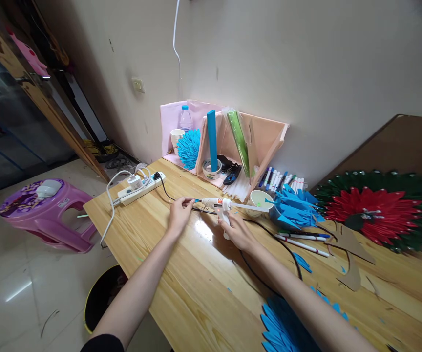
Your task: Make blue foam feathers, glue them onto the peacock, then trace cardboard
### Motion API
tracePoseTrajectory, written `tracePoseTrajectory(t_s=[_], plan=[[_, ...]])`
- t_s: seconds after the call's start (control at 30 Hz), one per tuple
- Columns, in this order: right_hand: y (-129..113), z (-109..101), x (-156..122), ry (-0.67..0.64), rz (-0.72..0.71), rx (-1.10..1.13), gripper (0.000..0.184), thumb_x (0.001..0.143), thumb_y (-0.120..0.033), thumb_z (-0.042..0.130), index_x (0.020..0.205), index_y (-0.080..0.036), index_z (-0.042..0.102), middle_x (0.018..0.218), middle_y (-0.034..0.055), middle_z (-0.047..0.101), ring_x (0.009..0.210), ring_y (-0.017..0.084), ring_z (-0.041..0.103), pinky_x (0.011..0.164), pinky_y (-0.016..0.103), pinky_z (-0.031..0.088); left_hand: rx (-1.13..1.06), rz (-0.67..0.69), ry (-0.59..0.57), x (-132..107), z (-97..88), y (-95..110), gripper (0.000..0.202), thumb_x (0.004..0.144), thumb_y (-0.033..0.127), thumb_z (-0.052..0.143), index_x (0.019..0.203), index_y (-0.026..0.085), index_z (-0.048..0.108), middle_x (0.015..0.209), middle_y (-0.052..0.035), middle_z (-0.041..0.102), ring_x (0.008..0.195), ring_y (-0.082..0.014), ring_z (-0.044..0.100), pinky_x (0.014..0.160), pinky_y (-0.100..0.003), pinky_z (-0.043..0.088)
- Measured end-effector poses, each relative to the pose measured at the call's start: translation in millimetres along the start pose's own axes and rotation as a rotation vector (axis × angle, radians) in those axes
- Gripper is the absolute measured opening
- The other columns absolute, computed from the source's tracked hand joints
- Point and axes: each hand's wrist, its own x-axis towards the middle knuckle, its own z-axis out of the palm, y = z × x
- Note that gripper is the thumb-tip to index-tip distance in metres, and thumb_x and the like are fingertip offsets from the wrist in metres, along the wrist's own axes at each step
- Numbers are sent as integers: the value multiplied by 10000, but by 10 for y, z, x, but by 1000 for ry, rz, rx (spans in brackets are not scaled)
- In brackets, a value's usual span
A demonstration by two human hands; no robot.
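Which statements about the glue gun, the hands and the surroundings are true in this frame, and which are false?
1. The right hand holds a white glue gun. True.
2. The left hand rests on the power strip. False: it is at the glue gun's front end.
3. The blue-capped bottle lies on the floor. False: it stands in a pink compartment.
4. The large flower has green petals around red ones. True.

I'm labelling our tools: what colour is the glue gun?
The glue gun is mostly white; see the head view.
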Motion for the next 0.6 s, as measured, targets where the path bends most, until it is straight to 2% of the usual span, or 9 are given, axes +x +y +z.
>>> tracePoseTrajectory(t_s=[0.27,0.47,0.6], plan=[[-11,-7,-9,24,2,-17,255,863,-306,403,939,-154,593,912,70,628,862,230,552,806,342,406,-26,-4,4,11,-1,-13,174,734,268,604,803,124,674,805,-82,705,727,-165,642,718,-279,502],[-12,-5,-8,32,-17,-21,239,867,-312,402,869,-160,586,861,54,626,799,210,563,743,312,415,-48,-10,7,16,1,-18,168,718,266,622,787,124,679,781,-85,705,704,-169,641,700,-281,498],[12,22,16,118,-1,-39,235,861,-328,409,823,-160,570,780,44,615,736,205,572,688,298,414,-73,-8,30,25,-17,-10,178,707,281,635,785,128,681,791,-83,707,718,-174,642,699,-281,494]])
